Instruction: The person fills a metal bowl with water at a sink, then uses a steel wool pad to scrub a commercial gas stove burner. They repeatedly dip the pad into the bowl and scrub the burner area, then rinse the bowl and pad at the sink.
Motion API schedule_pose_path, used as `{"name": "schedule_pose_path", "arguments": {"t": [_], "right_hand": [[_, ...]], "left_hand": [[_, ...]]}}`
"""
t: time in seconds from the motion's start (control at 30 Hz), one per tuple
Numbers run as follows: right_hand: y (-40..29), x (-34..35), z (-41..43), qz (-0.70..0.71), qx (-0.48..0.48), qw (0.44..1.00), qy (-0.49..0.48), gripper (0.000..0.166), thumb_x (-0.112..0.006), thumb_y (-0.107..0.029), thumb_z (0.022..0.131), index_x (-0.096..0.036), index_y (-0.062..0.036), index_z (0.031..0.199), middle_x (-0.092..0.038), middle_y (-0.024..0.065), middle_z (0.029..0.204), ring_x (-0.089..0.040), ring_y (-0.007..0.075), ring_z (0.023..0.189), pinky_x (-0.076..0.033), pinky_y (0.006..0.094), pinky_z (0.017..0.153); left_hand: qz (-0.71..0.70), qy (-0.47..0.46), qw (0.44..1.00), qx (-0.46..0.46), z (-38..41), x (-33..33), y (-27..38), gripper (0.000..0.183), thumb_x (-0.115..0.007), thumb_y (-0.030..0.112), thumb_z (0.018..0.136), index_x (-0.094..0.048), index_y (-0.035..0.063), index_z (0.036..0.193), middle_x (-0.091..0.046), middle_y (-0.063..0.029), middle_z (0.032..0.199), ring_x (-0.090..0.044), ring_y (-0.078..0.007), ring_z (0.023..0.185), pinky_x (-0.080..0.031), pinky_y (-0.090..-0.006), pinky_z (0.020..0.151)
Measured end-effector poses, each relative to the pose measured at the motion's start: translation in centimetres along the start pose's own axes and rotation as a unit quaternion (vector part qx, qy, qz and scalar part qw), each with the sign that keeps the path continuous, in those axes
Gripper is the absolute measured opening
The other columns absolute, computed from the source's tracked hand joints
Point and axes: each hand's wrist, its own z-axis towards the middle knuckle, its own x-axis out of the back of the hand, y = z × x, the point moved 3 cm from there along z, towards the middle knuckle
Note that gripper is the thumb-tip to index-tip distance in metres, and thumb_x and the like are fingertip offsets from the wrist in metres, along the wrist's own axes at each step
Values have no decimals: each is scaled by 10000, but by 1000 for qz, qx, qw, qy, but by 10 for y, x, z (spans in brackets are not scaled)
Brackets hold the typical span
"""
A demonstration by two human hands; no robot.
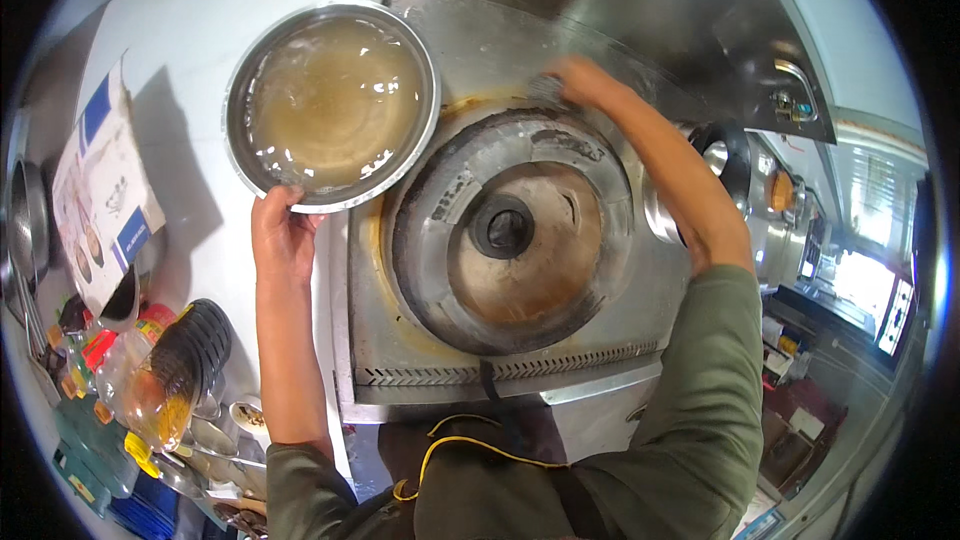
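Observation:
My left hand grips the near rim of a round stainless steel basin, thumb over the edge. Cloudy brownish water fills much of the basin, with ripples and glints on its surface. Away to the right, my right hand is closed around a grey metal-mesh scouring pad, pressed to the steel stove top behind the wok burner. The hand is slightly blurred. Below it lies the burner's sooty ring, with a dark round burner head inside its stained bowl.
A white counter runs along the left, bearing a printed carton, plastic bottles and ladles. Metal pots stand right of the burner, under my right arm. A steel backsplash with a tap rises behind.

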Motion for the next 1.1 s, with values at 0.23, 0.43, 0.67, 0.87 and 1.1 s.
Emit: {"name": "schedule_pose_path", "arguments": {"t": [0.23,0.43,0.67,0.87,1.1], "right_hand": [[-91,0,72,54,71,996,2,414,-599,-15,683,-664,-100,1082,-658,167,1031,-612,349,989,-490,430,859],[53,-21,-84,-28,-124,992,-10,286,-563,-7,711,-674,-111,954,-661,168,975,-616,372,936,-498,433,761],[40,-15,-60,43,-129,990,-20,371,-562,26,688,-682,-113,1011,-664,185,980,-632,371,918,-501,420,791],[-97,3,83,-18,64,996,-61,333,-588,-53,721,-697,-126,1027,-681,159,1011,-657,336,925,-519,443,789],[-51,-11,72,89,60,994,31,384,-625,-10,667,-667,-92,1040,-648,176,1034,-600,343,1022,-473,419,883]], "left_hand": [[1,-3,1000,10,-2,9,-1,199,-526,40,792,-570,-49,964,-643,-129,906,-665,-235,751,-581,-314,573],[-25,14,1000,9,-6,0,0,206,-516,24,788,-563,-48,975,-639,-130,935,-663,-240,766,-594,-341,604],[-28,13,999,20,-11,-4,-6,243,-522,16,770,-559,-44,1002,-630,-119,931,-650,-222,734,-579,-323,585],[-16,10,1000,6,-9,-4,-7,274,-526,35,770,-553,-57,1027,-638,-123,927,-658,-229,734,-578,-320,580],[-23,38,999,-9,-10,7,-5,259,-510,25,775,-558,-61,1015,-640,-145,963,-671,-250,787,-596,-341,612]]}}
